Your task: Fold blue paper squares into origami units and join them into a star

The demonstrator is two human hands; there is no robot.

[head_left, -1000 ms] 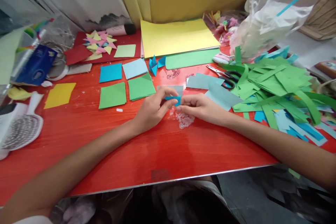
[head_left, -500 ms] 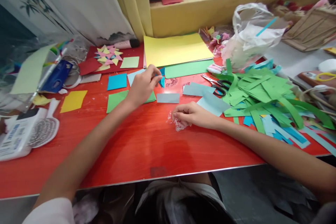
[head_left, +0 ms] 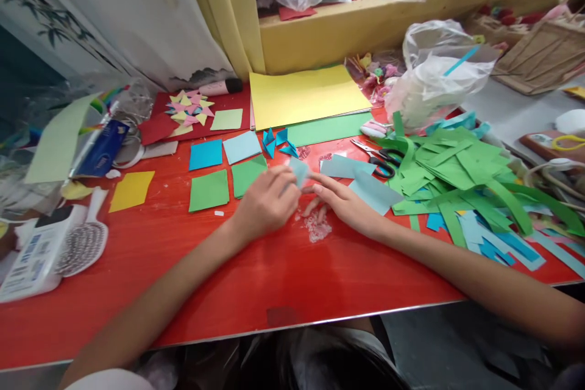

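My left hand [head_left: 269, 198] is closed, pinching a small light blue paper piece [head_left: 298, 170] just above the red table. My right hand [head_left: 345, 200] is beside it with fingers stretched out, the tips close to the paper's right edge; whether they touch it I cannot tell. Under the right fingers lies a crumpled clear plastic scrap [head_left: 319, 228]. Folded blue paper pieces [head_left: 269, 142] stand behind my left hand. Green paper squares [head_left: 209, 190], a blue square [head_left: 205, 153] and a light blue square [head_left: 241, 147] lie to the left.
Black-handled scissors [head_left: 384, 161] lie right of centre, near light blue sheets [head_left: 372, 192] and a heap of green strips [head_left: 457, 161]. Yellow sheets [head_left: 306, 94] lie at the back. A hairbrush [head_left: 85, 241] and a white bottle [head_left: 34, 259] are at the left.
My left hand has left the folded blue pieces and come nearer, and the light blue paper has been lifted off the table. My right hand's fingers have straightened toward it.
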